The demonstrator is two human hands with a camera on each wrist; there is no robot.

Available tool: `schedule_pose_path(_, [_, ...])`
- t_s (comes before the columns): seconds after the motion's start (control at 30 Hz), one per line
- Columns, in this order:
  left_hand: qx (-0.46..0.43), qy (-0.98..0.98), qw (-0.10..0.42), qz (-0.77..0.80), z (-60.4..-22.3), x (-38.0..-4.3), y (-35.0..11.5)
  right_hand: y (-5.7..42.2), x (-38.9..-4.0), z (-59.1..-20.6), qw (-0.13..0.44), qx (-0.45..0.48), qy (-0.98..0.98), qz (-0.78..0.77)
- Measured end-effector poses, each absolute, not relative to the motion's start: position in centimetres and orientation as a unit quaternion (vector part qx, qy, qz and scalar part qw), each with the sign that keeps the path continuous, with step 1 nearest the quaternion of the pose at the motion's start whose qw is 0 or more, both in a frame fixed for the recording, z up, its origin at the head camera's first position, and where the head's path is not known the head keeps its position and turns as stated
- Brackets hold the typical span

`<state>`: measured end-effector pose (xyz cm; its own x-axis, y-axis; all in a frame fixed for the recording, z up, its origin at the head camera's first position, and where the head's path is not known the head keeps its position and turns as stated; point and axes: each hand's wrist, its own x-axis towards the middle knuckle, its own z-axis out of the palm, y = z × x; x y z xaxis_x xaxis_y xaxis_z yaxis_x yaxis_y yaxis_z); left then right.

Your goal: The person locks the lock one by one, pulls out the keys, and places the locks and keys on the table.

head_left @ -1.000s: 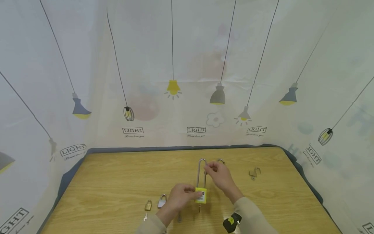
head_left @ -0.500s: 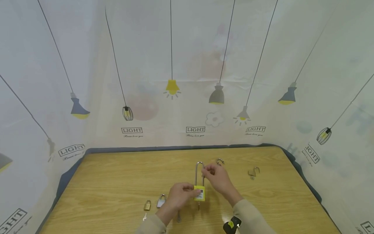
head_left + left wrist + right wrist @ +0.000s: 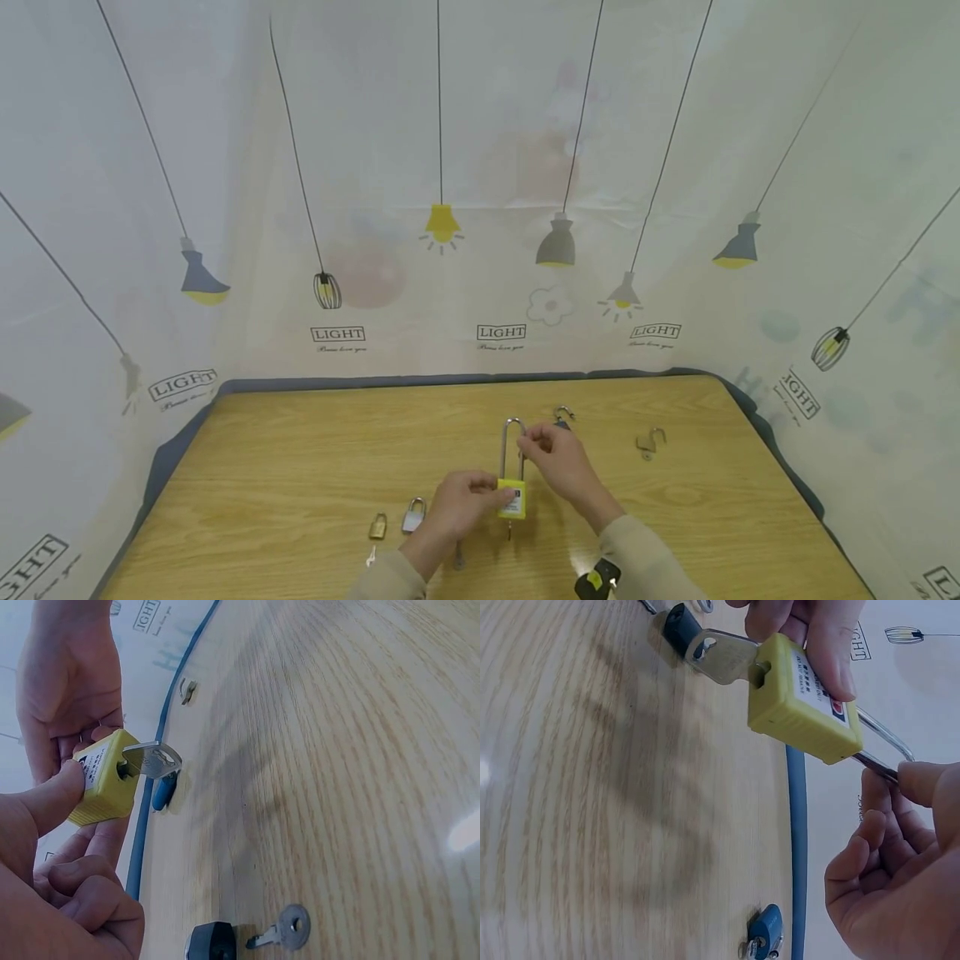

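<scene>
A yellow padlock (image 3: 514,512) with a white label and a long steel shackle (image 3: 503,450) is held upright above the table. My left hand (image 3: 461,504) grips its body, thumb on the label and fingers behind. With thumb and fingertips, my right hand (image 3: 564,465) pinches the right leg of the shackle. A flat metal key (image 3: 155,760) sticks out of the keyhole in the underside of the body. Both shackle legs run down to the body. Beyond my right hand lies a blue padlock (image 3: 766,930) with its shackle open, partly hidden in the head view.
A brass padlock (image 3: 378,527) with a small key (image 3: 371,556) and a silver padlock (image 3: 414,516) lie to the left. A loose key (image 3: 291,927) lies beside a dark padlock (image 3: 211,942). An opened brass padlock (image 3: 647,443) lies far right; a black-and-yellow object (image 3: 597,578) is near my right sleeve.
Less of the shackle shows above the yellow body than a second ago, and its top sits lower. My right hand has lowered slightly; more of the blue padlock behind it shows.
</scene>
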<state>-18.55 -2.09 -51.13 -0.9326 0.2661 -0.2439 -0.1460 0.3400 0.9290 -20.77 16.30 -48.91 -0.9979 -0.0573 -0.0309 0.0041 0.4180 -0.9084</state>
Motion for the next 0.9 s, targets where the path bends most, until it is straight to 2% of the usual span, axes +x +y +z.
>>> schedule_pose_path(0.23, [0.043,0.788,0.164,0.592,-51.2,-18.6,-2.1,16.8,-20.2,-49.7,0.033,-0.004,0.832,-0.554])
schedule_pose_path(0.53, [0.027,0.798,0.168,0.578,-51.3,-18.7,-2.2,18.1,-18.4,-51.1,0.107,-0.046,0.839,-0.532])
schedule_pose_path(0.9, [0.012,0.793,0.173,0.584,-51.2,-19.2,-2.2,18.2,-16.3,-53.4,0.207,-0.147,0.804,-0.538])
